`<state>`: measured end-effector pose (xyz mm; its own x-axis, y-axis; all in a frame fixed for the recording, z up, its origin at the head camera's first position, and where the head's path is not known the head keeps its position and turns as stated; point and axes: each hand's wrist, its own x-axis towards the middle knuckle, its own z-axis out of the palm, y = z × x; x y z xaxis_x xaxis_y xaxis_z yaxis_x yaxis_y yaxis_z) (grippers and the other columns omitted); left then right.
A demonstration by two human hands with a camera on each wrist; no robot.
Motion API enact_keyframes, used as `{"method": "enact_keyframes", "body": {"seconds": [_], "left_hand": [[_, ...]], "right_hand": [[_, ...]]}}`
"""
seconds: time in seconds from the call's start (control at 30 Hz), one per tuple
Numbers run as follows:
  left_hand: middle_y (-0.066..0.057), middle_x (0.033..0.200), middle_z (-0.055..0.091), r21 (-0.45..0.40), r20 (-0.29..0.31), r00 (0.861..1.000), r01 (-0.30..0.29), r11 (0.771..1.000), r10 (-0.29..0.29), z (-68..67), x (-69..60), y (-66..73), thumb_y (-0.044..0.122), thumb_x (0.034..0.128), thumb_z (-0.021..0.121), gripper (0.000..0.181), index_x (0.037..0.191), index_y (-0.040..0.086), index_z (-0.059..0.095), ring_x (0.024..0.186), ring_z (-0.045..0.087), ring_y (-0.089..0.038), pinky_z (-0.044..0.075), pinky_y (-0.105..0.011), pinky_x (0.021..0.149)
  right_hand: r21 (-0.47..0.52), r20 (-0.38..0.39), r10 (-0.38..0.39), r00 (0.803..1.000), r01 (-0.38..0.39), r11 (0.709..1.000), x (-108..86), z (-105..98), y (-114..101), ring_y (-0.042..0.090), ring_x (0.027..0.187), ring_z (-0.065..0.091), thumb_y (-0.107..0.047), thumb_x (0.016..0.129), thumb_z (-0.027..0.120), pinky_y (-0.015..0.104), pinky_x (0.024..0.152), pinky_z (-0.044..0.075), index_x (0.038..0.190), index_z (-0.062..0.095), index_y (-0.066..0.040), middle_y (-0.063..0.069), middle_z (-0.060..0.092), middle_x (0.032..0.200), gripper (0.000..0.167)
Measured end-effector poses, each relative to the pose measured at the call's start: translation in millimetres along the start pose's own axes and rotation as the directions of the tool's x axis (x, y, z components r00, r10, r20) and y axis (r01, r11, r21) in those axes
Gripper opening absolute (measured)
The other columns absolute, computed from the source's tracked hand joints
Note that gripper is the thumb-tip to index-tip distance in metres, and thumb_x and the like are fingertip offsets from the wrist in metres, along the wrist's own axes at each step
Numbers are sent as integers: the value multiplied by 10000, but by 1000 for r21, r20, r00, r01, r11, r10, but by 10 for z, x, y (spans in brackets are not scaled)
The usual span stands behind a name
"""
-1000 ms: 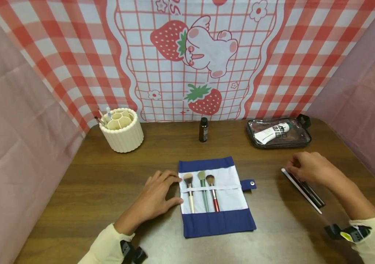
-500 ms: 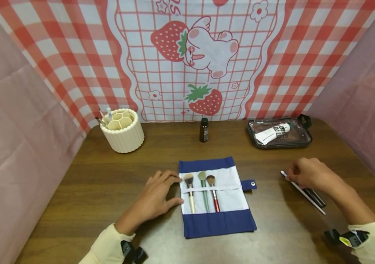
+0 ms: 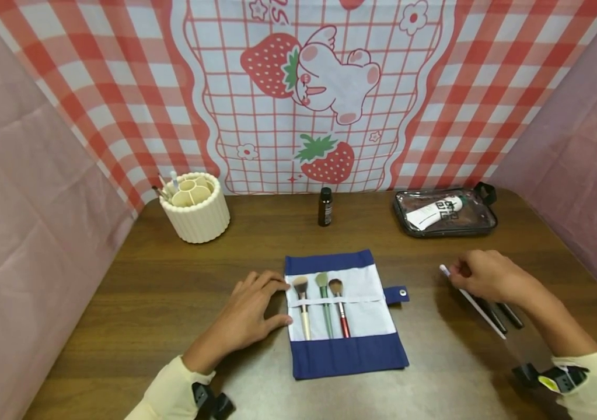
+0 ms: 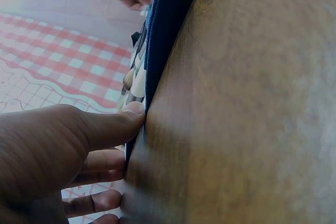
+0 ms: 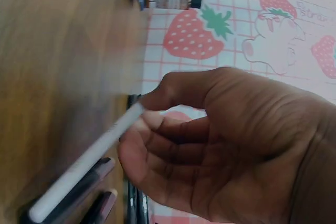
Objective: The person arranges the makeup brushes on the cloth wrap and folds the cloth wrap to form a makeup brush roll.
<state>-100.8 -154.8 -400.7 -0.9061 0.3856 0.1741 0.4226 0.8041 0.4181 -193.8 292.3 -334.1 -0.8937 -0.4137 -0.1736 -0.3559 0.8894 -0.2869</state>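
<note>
Near table's (image 3: pixel 135 291) back edge: bottle (image 3: pixel 325 207), pouch (image 3: pixel 470 221) with tube (image 3: pixel 435 212). Roll (image 3: pixel 348 354) holds brushes (image 3: pixel 327 309). Right hand (image 3: pixel 492 277) pinches white stick (image 5: pixel 88 161); left hand (image 3: pixel 245 315), relaxed, touches roll.

Head view: above table (image 3: pixel 140 291), facing forward-down. Wrist views: close behind hands (image 4: pixel 52 140) (image 5: pixel 247 129), tilted, sharing backdrop (image 3: pixel 140 76).

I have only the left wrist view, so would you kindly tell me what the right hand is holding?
Observer: The right hand pinches a slim white stick.
Operator: Thank you; how many brushes does the white strap on the navy roll cross?
Observer: Three: one with a pale handle, one green, one red.
Operator: Is anything standing beyond the roll, towards the backdrop?
Observer: Yes, a small dark bottle stands upright there.
</note>
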Motion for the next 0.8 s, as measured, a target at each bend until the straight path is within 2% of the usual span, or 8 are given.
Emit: {"method": "enact_keyframes", "body": {"seconds": [0.17,0.27,0.33,0.43,0.53,0.77,0.8], "left_hand": [[-43,1320,571,8,-1,1000,-2,1000,2,-1,3,3,439,824,816,579,1276,111,662,1169,493,-271,406,-461,908],[-44,1320,569,11,4,1000,-1,1000,1,0,1,7,438,824,816,579,1274,107,662,1174,491,-271,405,-459,913],[-45,1323,568,12,8,1000,2,1000,-2,2,0,8,437,825,816,579,1274,105,662,1174,490,-270,405,-457,912],[-45,1324,568,11,9,1000,6,1000,-6,3,-1,9,436,825,816,580,1275,105,661,1173,490,-270,405,-458,911],[-46,1324,569,10,9,1000,8,1000,-8,4,-1,8,436,824,816,581,1276,105,661,1169,492,-271,405,-461,910],[-45,1321,572,10,5,1000,10,1000,-10,5,-2,1,434,823,818,577,1272,106,663,1174,492,-270,406,-458,909],[-45,1320,573,10,2,1000,9,1000,-9,7,-1,1,431,822,819,575,1271,106,664,1173,493,-270,406,-458,908]], "right_hand": [[132,-5,2,1000,-1,991,35,-91,-89,114,592,599,-175,915,644,293,520,469,958,640,-78,-41,632,733,106],[236,-6,-14,1000,15,972,76,-105,-125,129,611,642,-142,940,626,304,537,522,985,631,-30,-1,671,767,121],[345,-10,-38,999,39,938,117,-105,-144,165,645,672,-101,968,603,339,560,556,1013,610,23,58,689,794,132],[516,-25,-74,997,77,853,192,-105,-179,225,714,701,-62,1005,564,397,605,580,1053,565,95,155,701,855,164],[632,-34,-78,996,82,770,266,-109,-233,278,778,716,-63,1017,557,433,647,586,1097,536,131,236,694,929,211],[749,-58,-42,997,71,659,492,-63,-415,389,853,716,-90,1011,586,483,722,578,1200,499,125,339,660,1030,299],[754,-69,-41,997,79,652,526,-55,-444,402,859,712,-90,1010,588,490,729,576,1223,494,119,341,660,1035,313]]}}
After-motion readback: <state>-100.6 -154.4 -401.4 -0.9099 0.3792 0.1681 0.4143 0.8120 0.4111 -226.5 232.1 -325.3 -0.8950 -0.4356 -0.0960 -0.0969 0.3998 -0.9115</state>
